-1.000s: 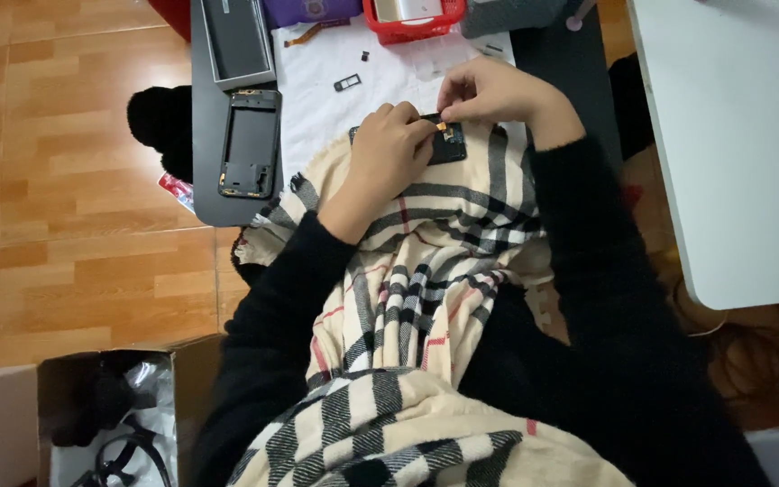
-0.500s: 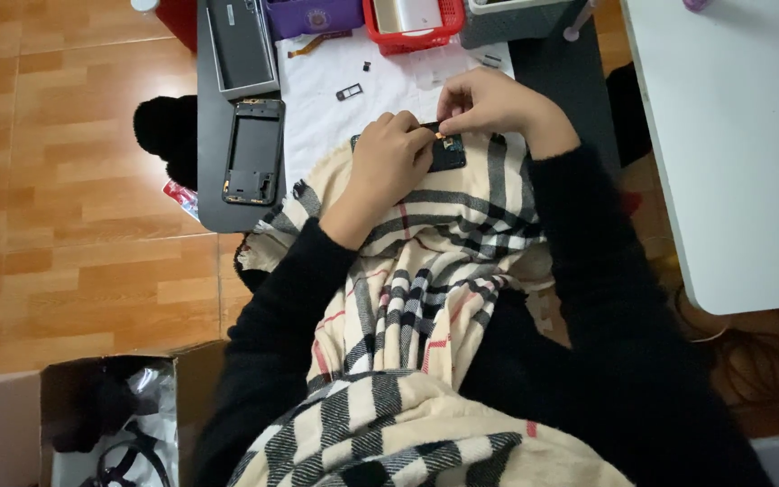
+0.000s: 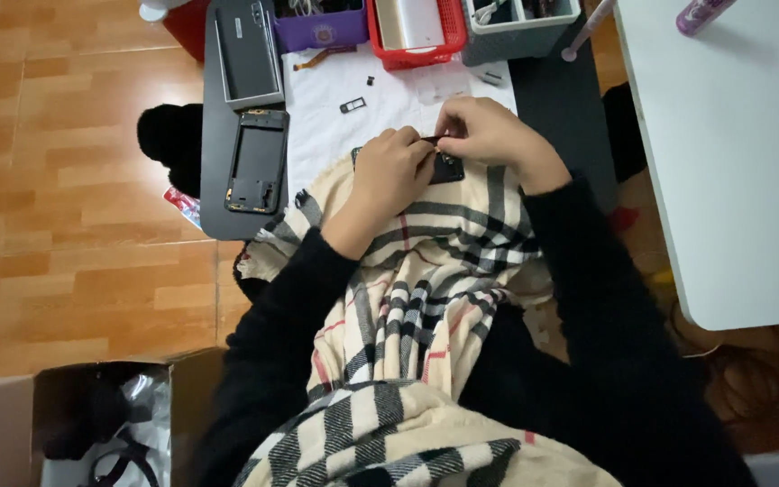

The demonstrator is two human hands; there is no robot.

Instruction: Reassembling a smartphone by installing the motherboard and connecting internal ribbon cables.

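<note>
The person's left hand (image 3: 389, 176) and right hand (image 3: 489, 135) meet over a small dark phone part (image 3: 448, 169) that lies at the near edge of the white mat (image 3: 317, 135), just above the checked scarf (image 3: 426, 271). The left hand's fingers are curled and pressed down on the part's left end. The right hand's fingertips are pinched together on a thin dark piece at the part's top edge; what that piece is cannot be told.

At 9 o'clock from the hands, an empty phone frame (image 3: 257, 160) lies flat on the dark worktop (image 3: 218, 198), and a dark flat phone panel (image 3: 247, 50) lies at 11 o'clock. A small black tray piece (image 3: 352, 105) sits on the mat at 11 o'clock, close to the hands. Along the far edge stand a purple bin (image 3: 322, 32), a red basket (image 3: 412, 32) and a grey box (image 3: 516, 27). A white table (image 3: 732, 162) lies at 3 o'clock.
</note>
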